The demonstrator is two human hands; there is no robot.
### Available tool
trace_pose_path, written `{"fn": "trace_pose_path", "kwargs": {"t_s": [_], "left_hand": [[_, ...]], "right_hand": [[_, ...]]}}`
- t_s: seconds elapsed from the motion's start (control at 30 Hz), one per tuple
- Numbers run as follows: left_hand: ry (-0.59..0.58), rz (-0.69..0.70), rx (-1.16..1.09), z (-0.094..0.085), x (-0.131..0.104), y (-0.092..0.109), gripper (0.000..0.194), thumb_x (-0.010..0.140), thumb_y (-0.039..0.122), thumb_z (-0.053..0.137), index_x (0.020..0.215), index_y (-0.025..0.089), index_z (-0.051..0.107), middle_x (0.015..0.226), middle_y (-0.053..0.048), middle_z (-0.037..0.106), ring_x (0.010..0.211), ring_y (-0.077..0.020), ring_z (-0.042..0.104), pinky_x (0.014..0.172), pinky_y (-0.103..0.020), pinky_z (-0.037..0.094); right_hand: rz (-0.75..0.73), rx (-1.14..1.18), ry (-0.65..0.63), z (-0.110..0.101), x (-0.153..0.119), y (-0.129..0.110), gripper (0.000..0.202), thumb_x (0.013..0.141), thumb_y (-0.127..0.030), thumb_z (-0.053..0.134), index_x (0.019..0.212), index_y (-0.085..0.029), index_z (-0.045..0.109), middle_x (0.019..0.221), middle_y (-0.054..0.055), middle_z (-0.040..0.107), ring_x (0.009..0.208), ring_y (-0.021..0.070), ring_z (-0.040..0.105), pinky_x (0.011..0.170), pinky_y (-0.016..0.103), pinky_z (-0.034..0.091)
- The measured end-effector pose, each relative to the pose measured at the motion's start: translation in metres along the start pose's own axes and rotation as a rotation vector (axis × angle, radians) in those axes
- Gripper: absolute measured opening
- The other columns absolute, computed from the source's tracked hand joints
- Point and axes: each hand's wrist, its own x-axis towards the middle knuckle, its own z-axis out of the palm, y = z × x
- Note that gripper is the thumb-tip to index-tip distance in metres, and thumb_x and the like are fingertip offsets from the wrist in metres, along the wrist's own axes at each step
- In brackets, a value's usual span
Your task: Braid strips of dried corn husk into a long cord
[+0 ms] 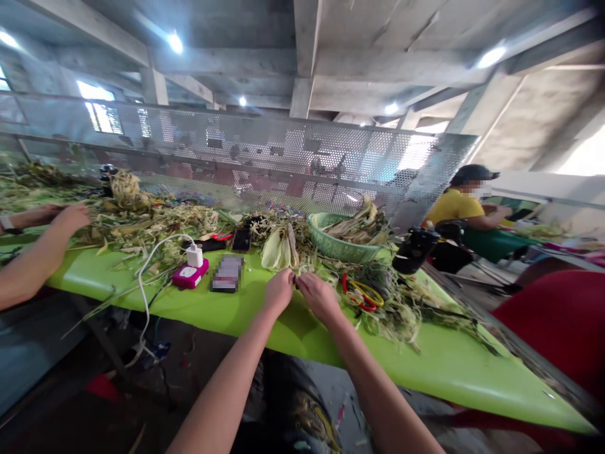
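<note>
My left hand [280,291] and my right hand [319,295] meet over the front of the green table, fingers closed in a pinch. A small dark piece [296,282] shows between the fingertips; its kind is too small to make out. Just behind my fingers stands a pale, fanned corn husk [278,247], with a brownish husk strip [292,243] beside it. Whether these touch my fingers I cannot tell. A phone [227,273] lies left of my left hand. Right of my right hand are red and yellow loops [363,294] and a tangle of husk fibres [394,321].
A green basket [343,247] holds dry husks. A magenta power socket [190,274] with a white plug [194,255] and cable sits left. A black bottle [416,250] stands right. Another person's arms [42,252] work at far left; a person in yellow [447,208] sits right.
</note>
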Motion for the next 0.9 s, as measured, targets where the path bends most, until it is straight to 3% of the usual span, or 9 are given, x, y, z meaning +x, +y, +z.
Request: {"fn": "trace_pose_path", "kwargs": {"t_s": [0.2, 0.53, 0.63, 0.7, 0.8, 0.9], "left_hand": [[-0.011, 0.056, 0.007, -0.002, -0.002, 0.006, 0.028, 0.094, 0.028, 0.034, 0.086, 0.018, 0.059, 0.079, -0.005, 0.062, 0.071, -0.0155, 0.056, 0.063, -0.025, 0.036], [-0.021, 0.063, -0.098, -0.007, -0.003, 0.008, 0.027, 0.093, 0.03, 0.037, 0.081, 0.018, 0.059, 0.072, -0.002, 0.06, 0.066, -0.0137, 0.055, 0.059, -0.023, 0.035], [-0.001, 0.034, -0.147, -0.008, -0.002, 0.008, 0.031, 0.094, 0.031, 0.032, 0.082, 0.018, 0.057, 0.073, -0.001, 0.061, 0.065, -0.0132, 0.055, 0.058, -0.023, 0.036], [0.037, -0.004, -0.164, -0.009, -0.001, 0.005, 0.033, 0.095, 0.031, 0.027, 0.085, 0.018, 0.056, 0.076, -0.002, 0.061, 0.065, -0.0137, 0.055, 0.056, -0.023, 0.036], [0.09, -0.054, -0.174, -0.011, -0.001, 0.001, 0.038, 0.096, 0.035, 0.019, 0.091, 0.018, 0.054, 0.078, -0.004, 0.062, 0.063, -0.0143, 0.055, 0.054, -0.024, 0.035], [0.101, -0.062, -0.169, -0.011, -0.002, 0.003, 0.037, 0.096, 0.036, 0.019, 0.095, 0.019, 0.052, 0.078, -0.004, 0.062, 0.064, -0.0147, 0.056, 0.055, -0.024, 0.035]], "right_hand": [[0.009, -0.069, 0.045, 0.001, 0.003, 0.001, 0.03, 0.091, -0.027, 0.037, 0.065, -0.021, 0.052, 0.067, 0.003, 0.052, 0.064, 0.0175, 0.047, 0.061, 0.028, 0.034], [0.001, 0.019, 0.088, -0.002, 0.006, 0.001, 0.031, 0.09, -0.03, 0.042, 0.062, -0.022, 0.053, 0.066, 0.002, 0.052, 0.062, 0.017, 0.048, 0.061, 0.028, 0.036], [0.022, 0.087, 0.159, -0.008, 0.005, -0.002, 0.022, 0.088, -0.032, 0.046, 0.074, -0.022, 0.061, 0.077, 0.004, 0.057, 0.07, 0.0181, 0.051, 0.066, 0.028, 0.039], [0.049, 0.142, 0.24, -0.012, 0.003, -0.005, 0.018, 0.087, -0.033, 0.05, 0.095, -0.022, 0.062, 0.096, 0.007, 0.058, 0.075, 0.0187, 0.052, 0.069, 0.03, 0.041], [0.13, 0.227, 0.377, -0.015, 0.002, -0.006, 0.035, 0.086, -0.036, 0.051, 0.118, -0.021, 0.052, 0.117, 0.012, 0.05, 0.071, 0.0175, 0.05, 0.067, 0.032, 0.042], [0.196, 0.334, 0.36, -0.011, 0.003, -0.003, 0.034, 0.083, -0.044, 0.053, 0.104, -0.018, 0.06, 0.097, 0.009, 0.059, 0.061, 0.0153, 0.048, 0.057, 0.029, 0.041]]}}
